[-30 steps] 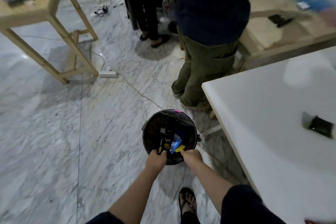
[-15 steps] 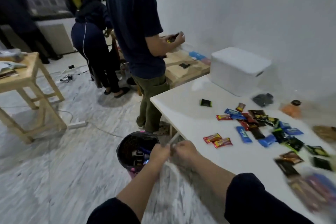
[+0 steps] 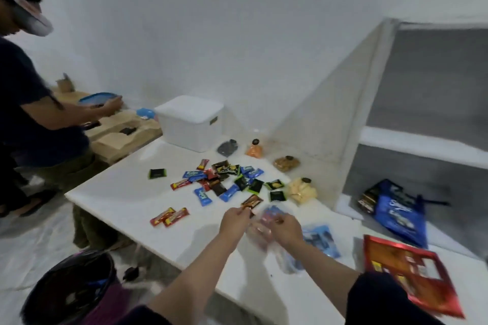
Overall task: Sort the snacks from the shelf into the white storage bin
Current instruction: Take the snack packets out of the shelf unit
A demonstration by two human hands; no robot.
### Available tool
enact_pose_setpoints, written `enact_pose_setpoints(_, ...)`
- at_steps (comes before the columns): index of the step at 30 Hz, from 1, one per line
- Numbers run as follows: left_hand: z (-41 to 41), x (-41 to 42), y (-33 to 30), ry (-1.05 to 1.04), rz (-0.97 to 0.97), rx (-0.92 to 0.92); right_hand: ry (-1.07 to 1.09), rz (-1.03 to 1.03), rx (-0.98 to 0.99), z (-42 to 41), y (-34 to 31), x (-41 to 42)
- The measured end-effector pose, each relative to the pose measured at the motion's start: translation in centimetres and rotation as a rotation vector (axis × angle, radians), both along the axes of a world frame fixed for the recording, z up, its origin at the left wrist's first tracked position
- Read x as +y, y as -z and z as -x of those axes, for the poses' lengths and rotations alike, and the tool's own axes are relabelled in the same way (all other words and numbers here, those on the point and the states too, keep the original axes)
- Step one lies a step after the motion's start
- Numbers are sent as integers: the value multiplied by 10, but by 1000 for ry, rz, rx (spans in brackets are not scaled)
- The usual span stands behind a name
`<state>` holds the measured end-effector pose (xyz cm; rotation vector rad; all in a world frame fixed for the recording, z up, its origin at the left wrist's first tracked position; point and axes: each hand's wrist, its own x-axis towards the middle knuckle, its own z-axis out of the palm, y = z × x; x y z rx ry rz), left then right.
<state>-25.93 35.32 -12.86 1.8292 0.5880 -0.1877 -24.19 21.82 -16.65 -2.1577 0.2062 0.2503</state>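
Small snack packets (image 3: pixel 219 179) in blue, red, black and green lie scattered on the white table (image 3: pixel 126 192). The white storage bin (image 3: pixel 191 123) stands at the table's far end with its lid on. My left hand (image 3: pixel 233 220) and my right hand (image 3: pixel 286 227) are close together over the table, each pinching a blurred clear plastic bag (image 3: pixel 265 224) between them. A brown packet (image 3: pixel 252 202) lies just beyond my left fingers. On the white shelf (image 3: pixel 422 150) at the right lies a big blue snack bag (image 3: pixel 398 215).
A red pack (image 3: pixel 412 272) and a blue pack (image 3: pixel 320 241) lie on the table near my right arm. Small bagged snacks (image 3: pixel 301 190) sit by the shelf wall. A black waste bin (image 3: pixel 71 290) stands on the floor lower left. Another person (image 3: pixel 34 113) works at the left.
My view has swung up from the black floor bin to the table. Both hands have risen from the bin's rim and moved right over the table, holding the clear bag.
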Motion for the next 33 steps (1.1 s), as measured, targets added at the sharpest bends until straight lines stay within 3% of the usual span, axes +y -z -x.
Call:
enact_pose_setpoints(6, -31, -176, 29, 294, -40, -29, 290, 148, -52, 14, 23, -196)
enact_pose_setpoints(11, -45, -267, 41, 460, -99, -41, 469, 346, -9, 30, 50, -295)
enact_pose_setpoints(16, -76, -309, 59, 558, -186, -33, 599, 460, 250, 49, 71, -319)
enact_pose_setpoints(22, -124, -333, 76, 616, -269, -75, 694, 272, 336, 45, 96, -318)
enact_pose_setpoints(27, -173, -352, 82, 653, -540, -99, 775, 104, 439, 28, 91, -329)
enact_pose_setpoints(33, -235, -386, 116, 703, -439, 9, 716, 261, 647, 9, 90, -341)
